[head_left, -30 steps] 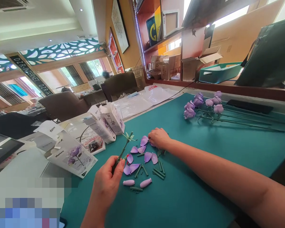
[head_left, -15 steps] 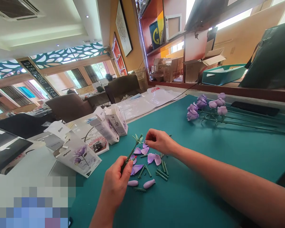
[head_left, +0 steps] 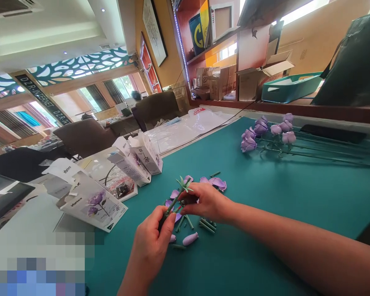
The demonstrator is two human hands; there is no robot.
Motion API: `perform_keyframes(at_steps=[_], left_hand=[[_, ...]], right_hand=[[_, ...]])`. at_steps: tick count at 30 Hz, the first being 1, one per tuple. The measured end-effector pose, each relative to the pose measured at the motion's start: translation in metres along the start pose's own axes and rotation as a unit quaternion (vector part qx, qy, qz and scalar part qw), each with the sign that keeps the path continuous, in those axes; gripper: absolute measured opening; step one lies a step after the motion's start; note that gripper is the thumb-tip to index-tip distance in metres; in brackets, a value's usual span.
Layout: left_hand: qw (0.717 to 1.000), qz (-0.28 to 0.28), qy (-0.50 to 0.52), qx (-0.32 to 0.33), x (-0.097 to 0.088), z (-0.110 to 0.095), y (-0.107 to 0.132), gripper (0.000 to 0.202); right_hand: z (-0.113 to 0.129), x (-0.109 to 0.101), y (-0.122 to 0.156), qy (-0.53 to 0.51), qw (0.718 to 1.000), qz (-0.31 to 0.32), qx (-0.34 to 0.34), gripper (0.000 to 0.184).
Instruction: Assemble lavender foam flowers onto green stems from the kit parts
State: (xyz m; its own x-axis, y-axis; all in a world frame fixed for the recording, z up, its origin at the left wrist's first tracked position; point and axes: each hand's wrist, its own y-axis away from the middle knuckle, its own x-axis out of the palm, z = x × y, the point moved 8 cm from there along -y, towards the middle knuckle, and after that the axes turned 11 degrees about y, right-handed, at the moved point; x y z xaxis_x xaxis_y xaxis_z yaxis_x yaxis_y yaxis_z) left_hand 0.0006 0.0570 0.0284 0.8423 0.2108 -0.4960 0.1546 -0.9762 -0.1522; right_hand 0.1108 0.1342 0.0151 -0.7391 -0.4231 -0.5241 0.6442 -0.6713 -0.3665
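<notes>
Head camera, looking down across a teal table mat: near the middle of the mat, the left hand is closed firmly around a green plastic flower stem, holding it tilted up with its leafy sprig pointing away. This hold seems meant to steady the stem for the other hand. The right hand reaches in from the mat's right side, curled against the stem just below the sprig. Its fingers look pinched, but whether they grip a small part or only touch the stem is hidden. Directly beneath both hands lie lavender petals, pale purple buds and short green stem pieces, apparently spread out so each stays within easy reach. Toward the mat's far edge, assembled purple flowers lie together with their stems side by side, well apart from the loose parts, perhaps to keep them out of the way. Beyond the mat's left edge stand printed product boxes, their flower pictures facing the person, possibly for reference.
</notes>
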Motion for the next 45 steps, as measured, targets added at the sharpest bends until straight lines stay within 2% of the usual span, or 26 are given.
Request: perform_keyframes(at_steps=[3,6,11,18,22,30,35,37,41,45], left_hand=[[0.999,0.027,-0.027,0.002,0.003,0.002,-0.002,0.028],[0.999,0.020,-0.030,-0.001,0.003,0.002,-0.001,0.029],[1.000,0.008,-0.017,-0.008,0.003,0.001,0.000,0.029],[0.999,0.019,-0.038,-0.002,0.004,0.004,-0.002,0.031],[0.999,0.021,-0.044,0.005,0.004,0.004,-0.002,0.030],[0.999,0.012,0.024,-0.029,0.004,0.002,0.002,0.030],[0.996,0.010,0.078,-0.038,0.005,-0.007,0.007,0.027],[0.996,0.010,0.084,-0.035,0.004,-0.010,0.008,0.025],[0.997,0.015,0.074,-0.029,0.004,-0.011,0.008,0.025],[0.997,0.028,0.059,-0.030,0.004,-0.009,0.007,0.026]], right_hand=[[0.009,-0.003,0.002,0.103,0.993,-0.026,-0.052,0.017],[0.012,-0.003,0.004,0.151,0.983,-0.050,-0.089,0.018],[0.015,-0.001,0.007,0.186,0.974,-0.062,-0.114,0.016],[0.020,0.000,0.011,0.212,0.960,-0.087,-0.158,0.016],[0.023,0.000,0.013,0.223,0.958,-0.085,-0.160,0.017],[0.015,-0.006,0.008,0.171,0.979,-0.059,-0.091,0.022],[0.020,-0.012,0.009,0.134,0.985,-0.028,-0.107,0.022],[0.019,-0.012,0.009,0.096,0.991,-0.009,-0.097,0.022],[0.007,-0.006,0.009,-0.032,0.999,0.031,-0.028,0.024],[0.004,-0.006,0.009,-0.086,0.996,0.023,-0.022,0.024]])
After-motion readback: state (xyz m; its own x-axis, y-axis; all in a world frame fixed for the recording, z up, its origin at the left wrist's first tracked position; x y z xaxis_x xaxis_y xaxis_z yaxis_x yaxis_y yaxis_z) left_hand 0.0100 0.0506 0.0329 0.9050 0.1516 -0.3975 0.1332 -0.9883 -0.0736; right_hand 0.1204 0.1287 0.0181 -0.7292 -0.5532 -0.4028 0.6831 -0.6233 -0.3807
